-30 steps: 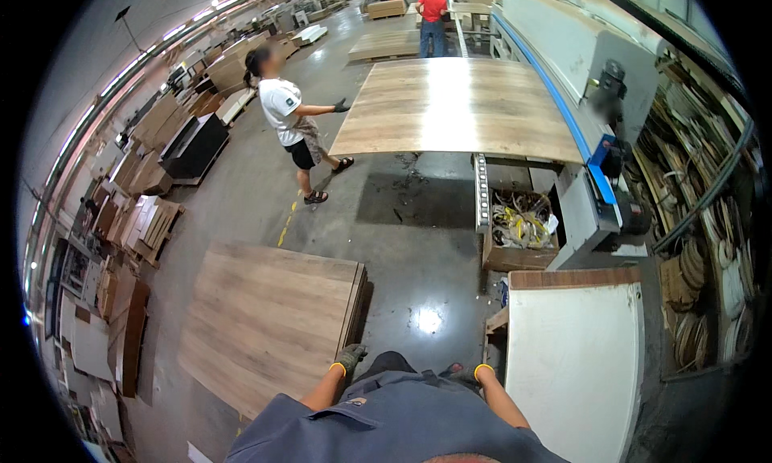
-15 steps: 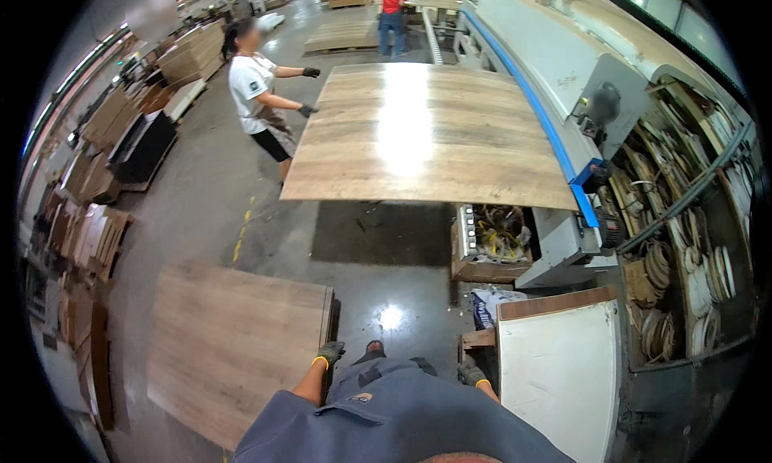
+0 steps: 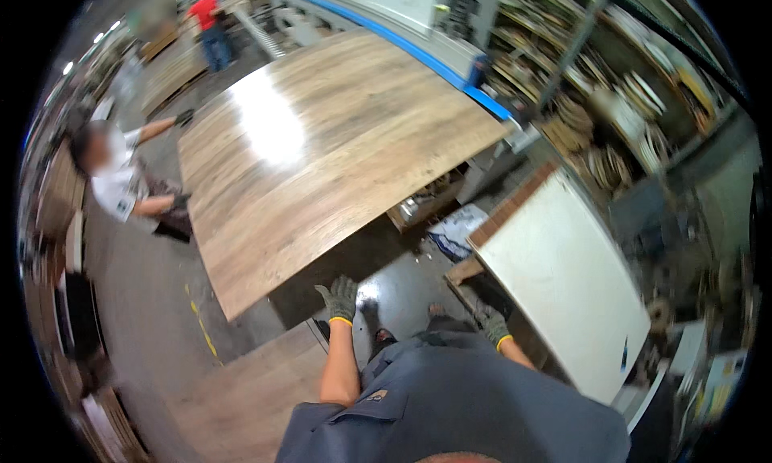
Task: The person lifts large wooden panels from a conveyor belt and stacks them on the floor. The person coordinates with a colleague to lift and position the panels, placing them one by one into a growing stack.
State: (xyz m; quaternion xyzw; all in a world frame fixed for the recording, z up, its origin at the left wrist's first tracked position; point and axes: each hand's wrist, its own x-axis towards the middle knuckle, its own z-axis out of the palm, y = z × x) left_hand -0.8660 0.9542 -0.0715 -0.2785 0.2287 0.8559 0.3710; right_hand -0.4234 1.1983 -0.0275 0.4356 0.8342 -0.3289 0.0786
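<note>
No readable text. Shirt patch [image 3: 376, 395] at 6 o'clock: too small. White-and-blue bag [image 3: 460, 224], 3 o'clock: marks blurred.

The gloved left hand [image 3: 341, 299] is hovering near the wood-grain panel [image 3: 354, 133], fingers spread. The gloved right hand [image 3: 490, 321] is hanging beside the white board [image 3: 563, 278]. A co-worker [image 3: 119, 177] is standing with both hands at the panel's left edge.

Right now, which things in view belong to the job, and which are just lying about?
Apparently in the job:
large wood-grain panel
left hand, open near its edge
co-worker's hands, at its left edge
blue rail alongside

Seemingly lying about:
white sack on the floor
coils on shelves
</note>
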